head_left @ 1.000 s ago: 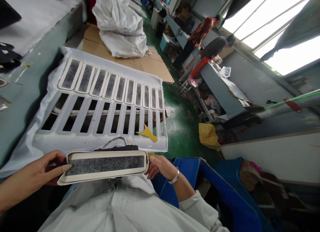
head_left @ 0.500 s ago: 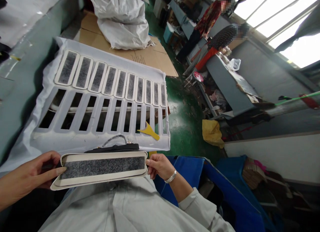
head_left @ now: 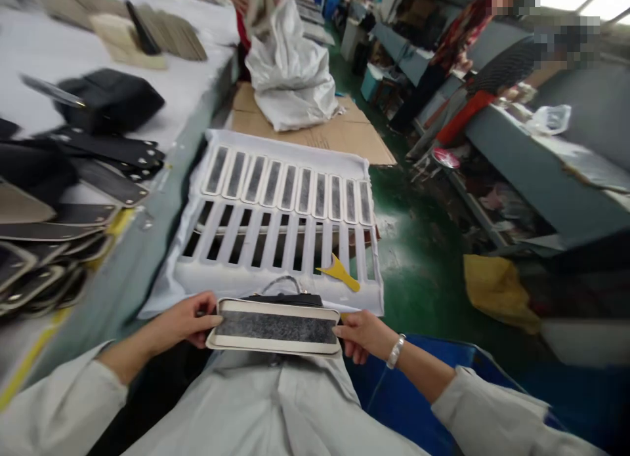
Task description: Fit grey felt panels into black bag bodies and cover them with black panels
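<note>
A long cream-edged panel (head_left: 275, 326) with a dark grey, felt-like middle is held level in front of my body. My left hand (head_left: 184, 323) pinches its left end between thumb and fingers. At the right end, my right hand (head_left: 367, 336), with a bracelet at the wrist, grips the edge the same way. Just behind the panel shows a black piece (head_left: 290, 299) with a thin curved handle; whether the two are joined I cannot tell. A yellow fork-ended tool (head_left: 342, 273) lies beyond on the white slotted rack (head_left: 197, 272), where a row of similar panels (head_left: 270, 180) rests.
To the left runs a workbench (head_left: 162, 200) with black strap pieces (head_left: 108, 154) piled on it. A white sack (head_left: 295, 69) sits on cardboard (head_left: 354, 134) behind the rack. Blue bins (head_left: 418, 364) stand at my right. Two people work at a far bench (head_left: 546, 174).
My view has swung left, bringing the workbench and its black pieces into sight. Both hands keep hold of the panel, which now looks more level.
</note>
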`<state>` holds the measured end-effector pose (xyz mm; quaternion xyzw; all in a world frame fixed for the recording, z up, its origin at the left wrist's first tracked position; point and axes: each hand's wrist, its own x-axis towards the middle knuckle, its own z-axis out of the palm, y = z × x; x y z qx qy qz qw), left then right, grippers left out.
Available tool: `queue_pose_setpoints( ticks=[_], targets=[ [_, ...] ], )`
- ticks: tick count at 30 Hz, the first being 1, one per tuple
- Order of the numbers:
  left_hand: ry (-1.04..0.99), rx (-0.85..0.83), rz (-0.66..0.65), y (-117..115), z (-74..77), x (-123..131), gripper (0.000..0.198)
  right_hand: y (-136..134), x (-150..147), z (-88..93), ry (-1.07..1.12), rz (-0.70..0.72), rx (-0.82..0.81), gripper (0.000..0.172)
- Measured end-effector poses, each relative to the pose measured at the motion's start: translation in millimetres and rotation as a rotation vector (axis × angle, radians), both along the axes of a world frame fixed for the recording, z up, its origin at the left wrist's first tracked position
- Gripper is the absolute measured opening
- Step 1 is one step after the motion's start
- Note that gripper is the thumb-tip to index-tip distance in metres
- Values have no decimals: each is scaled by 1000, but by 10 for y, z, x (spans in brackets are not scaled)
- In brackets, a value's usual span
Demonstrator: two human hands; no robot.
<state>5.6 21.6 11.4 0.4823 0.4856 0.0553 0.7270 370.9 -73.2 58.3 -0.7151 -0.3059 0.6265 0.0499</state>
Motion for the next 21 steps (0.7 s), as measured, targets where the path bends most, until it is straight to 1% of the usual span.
queue_pose_setpoints(
  ticks=[3, 5, 6, 8, 9, 13, 15, 18, 21],
  targets=[
    [-134, -29, 136, -66, -27, -70, 49, -44, 4, -25, -22, 20, 41, 33],
    [-208, -64, 173, -99, -43, -113, 47, -74, 27, -21, 63, -23, 29, 31],
    [-225, -74, 170, -104, -37, -128, 45, -85, 41, -11, 120, -52, 13, 29],
    [-213, -73, 131, -87, 3, -141, 42, -91, 68, 15, 196, -84, -24, 28],
    [-193, -68, 101, -66, 35, -140, 41, -84, 79, 27, 201, -80, -42, 28],
    [-63, -39, -40, 39, 178, -98, 39, -12, 86, 69, 136, 11, -90, 28],
    [10, -33, -89, 77, 222, -67, 41, 21, 69, 84, 104, 36, -115, 29],
    [59, -60, -127, 116, 210, -32, 43, 47, 24, 71, 85, 30, -173, 32],
    [52, -112, -129, 159, 133, -22, 44, 56, -5, -9, 73, 33, -214, 41]
  ],
)
